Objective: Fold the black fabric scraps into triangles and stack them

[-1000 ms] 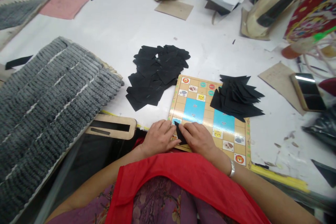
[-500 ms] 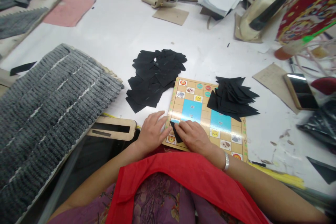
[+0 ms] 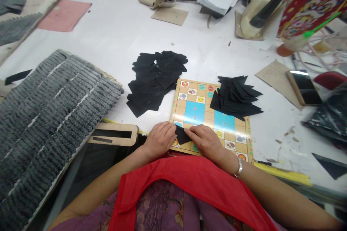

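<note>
White bench (image 3: 114,39), cluttered at its far edge. On the game board (image 3: 207,110) near me, my left hand (image 3: 159,140) and right hand (image 3: 206,141) press fingers down on a black piece (image 3: 181,135); uneven pressure could skew its fold.

A game board (image 3: 200,110) is laid on the bench (image 3: 114,39) at the lower centre of the frame. A folded piece (image 3: 181,135) is pressed on the board's near left corner, between the left hand (image 3: 159,140) and the right hand (image 3: 206,140). A pile of triangles (image 3: 235,97) is stacked on the board's far right corner. A heap of squares (image 3: 154,77) is spread on the bench, left of and behind the board. A ribbed stack (image 3: 46,115) is set at the left edge, and a phone (image 3: 303,86) lies at the right.
</note>
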`<state>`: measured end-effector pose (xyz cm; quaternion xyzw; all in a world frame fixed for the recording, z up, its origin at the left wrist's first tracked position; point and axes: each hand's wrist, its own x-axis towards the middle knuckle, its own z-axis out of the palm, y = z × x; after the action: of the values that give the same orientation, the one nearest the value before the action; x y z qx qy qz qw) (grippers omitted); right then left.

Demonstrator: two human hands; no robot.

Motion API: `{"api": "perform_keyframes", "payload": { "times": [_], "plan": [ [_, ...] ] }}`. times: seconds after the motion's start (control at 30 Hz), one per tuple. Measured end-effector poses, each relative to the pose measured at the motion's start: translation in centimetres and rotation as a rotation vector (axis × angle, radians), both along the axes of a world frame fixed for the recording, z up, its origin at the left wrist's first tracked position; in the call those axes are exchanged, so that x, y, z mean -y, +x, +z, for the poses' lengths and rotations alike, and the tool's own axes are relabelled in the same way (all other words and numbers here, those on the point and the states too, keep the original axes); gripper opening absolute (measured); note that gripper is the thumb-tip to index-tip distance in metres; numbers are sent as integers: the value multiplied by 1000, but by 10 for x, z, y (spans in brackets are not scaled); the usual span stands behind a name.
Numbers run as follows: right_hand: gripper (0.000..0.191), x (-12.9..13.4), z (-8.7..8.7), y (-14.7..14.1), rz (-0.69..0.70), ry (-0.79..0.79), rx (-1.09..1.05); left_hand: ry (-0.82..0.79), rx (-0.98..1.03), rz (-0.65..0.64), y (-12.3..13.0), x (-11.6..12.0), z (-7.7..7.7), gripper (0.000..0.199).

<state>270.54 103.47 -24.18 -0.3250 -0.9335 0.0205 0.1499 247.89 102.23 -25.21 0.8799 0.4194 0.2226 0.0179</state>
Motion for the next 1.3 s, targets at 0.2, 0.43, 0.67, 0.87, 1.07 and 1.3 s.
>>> {"api": "perform_keyframes", "payload": {
  "times": [0.2, 0.43, 0.67, 0.87, 1.07, 1.3],
  "plan": [
    [29, 2, 4, 4, 0, -28, 17, -45, -223, -56, 4, -6, 15, 35],
    [28, 10, 11, 20, -15, -1, 7, -45, -390, -191, 14, -7, 25, 43],
    [30, 17, 12, 31, -16, -20, 40, -38, -442, -201, 23, -5, 31, 53],
    [29, 21, 9, 39, -24, -3, 62, -51, -429, -236, 33, -2, 25, 57],
    [28, 23, 8, 42, -23, 21, 93, -24, -445, -219, 41, 0, 23, 57],
    [29, 23, 9, 43, -29, -28, 92, -58, -398, -253, 48, 0, 19, 59]
  ]
}}
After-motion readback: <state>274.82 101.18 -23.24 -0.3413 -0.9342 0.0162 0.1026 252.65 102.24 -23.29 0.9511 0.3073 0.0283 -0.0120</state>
